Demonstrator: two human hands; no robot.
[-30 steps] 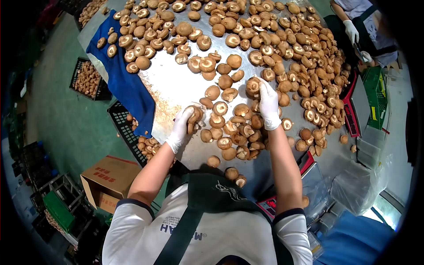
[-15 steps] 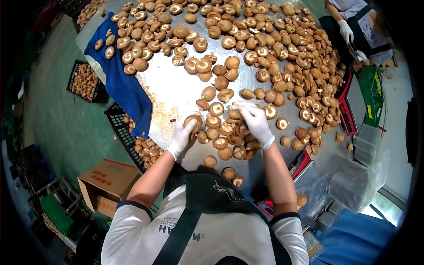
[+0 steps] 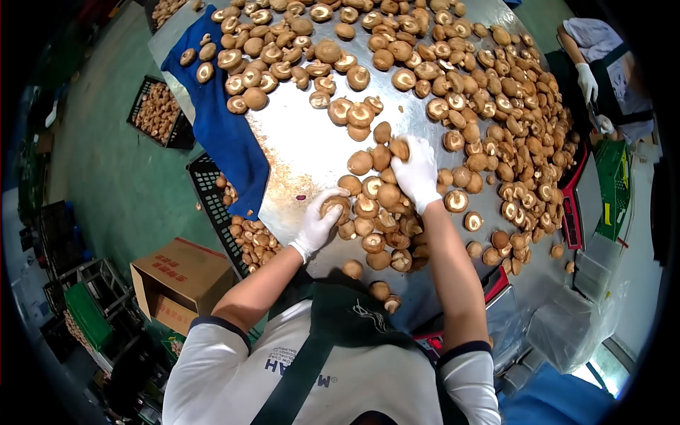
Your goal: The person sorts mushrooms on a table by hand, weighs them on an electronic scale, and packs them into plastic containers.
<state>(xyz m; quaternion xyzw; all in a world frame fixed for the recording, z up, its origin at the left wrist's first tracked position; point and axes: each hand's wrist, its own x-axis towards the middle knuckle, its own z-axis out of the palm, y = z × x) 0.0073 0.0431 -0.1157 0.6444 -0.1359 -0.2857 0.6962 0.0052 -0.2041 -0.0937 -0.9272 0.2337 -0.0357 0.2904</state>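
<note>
My left hand (image 3: 316, 225), in a white glove, is closed around a brown shiitake mushroom (image 3: 336, 207) at the near edge of the pile. My right hand (image 3: 418, 172), gloved too, reaches farther over the table with its fingers curled on another shiitake mushroom (image 3: 399, 148); the palm hides part of the grip. Between and below the hands lies a cluster of shiitake mushrooms (image 3: 388, 195), some cap up, some showing pale gills and stems. Two more mushrooms (image 3: 380, 290) rest near my apron.
Many mushrooms (image 3: 510, 134) cover the right and far sides of the metal table (image 3: 297, 142). A blue cloth (image 3: 223, 134) drapes its left edge. Black crates (image 3: 205, 177) of mushrooms and a cardboard box (image 3: 180, 280) stand left. A gloved co-worker (image 3: 602, 78) is at upper right, near red scales (image 3: 574, 202).
My right hand has moved farther out and onto a mushroom, and a few mushrooms there sit closer to the cluster. My left hand keeps its mushroom. The whole view has shifted slightly.
</note>
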